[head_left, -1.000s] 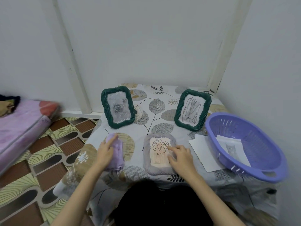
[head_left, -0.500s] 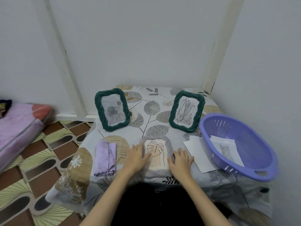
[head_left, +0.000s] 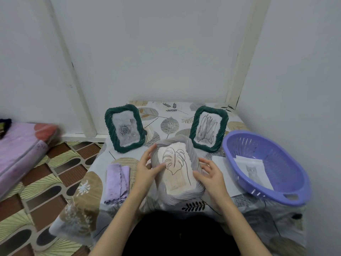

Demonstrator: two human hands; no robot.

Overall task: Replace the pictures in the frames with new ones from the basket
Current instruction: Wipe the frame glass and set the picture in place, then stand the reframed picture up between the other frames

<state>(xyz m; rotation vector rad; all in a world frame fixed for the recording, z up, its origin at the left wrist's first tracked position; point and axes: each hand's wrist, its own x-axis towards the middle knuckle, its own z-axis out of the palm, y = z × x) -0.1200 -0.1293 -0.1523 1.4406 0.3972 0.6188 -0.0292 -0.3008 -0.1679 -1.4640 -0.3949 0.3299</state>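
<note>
Between both hands [head_left: 147, 168]: grey frame [head_left: 191, 148].

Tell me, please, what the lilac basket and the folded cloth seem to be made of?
The lilac basket looks like moulded plastic with a smooth, slightly glossy finish and slotted walls. The folded cloth seems to be soft microfibre or similar fabric, matte, with wavy stitched edges.

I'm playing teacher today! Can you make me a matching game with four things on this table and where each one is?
Things:
1. grey frame
2. purple cloth
3. cat picture
4. rose frame

Places:
A. inside the purple basket
B. standing at the back left
C. held in both hands
D. lying folded on the table, left of the hands

Pairs: 1-C, 2-D, 3-A, 4-B
</note>
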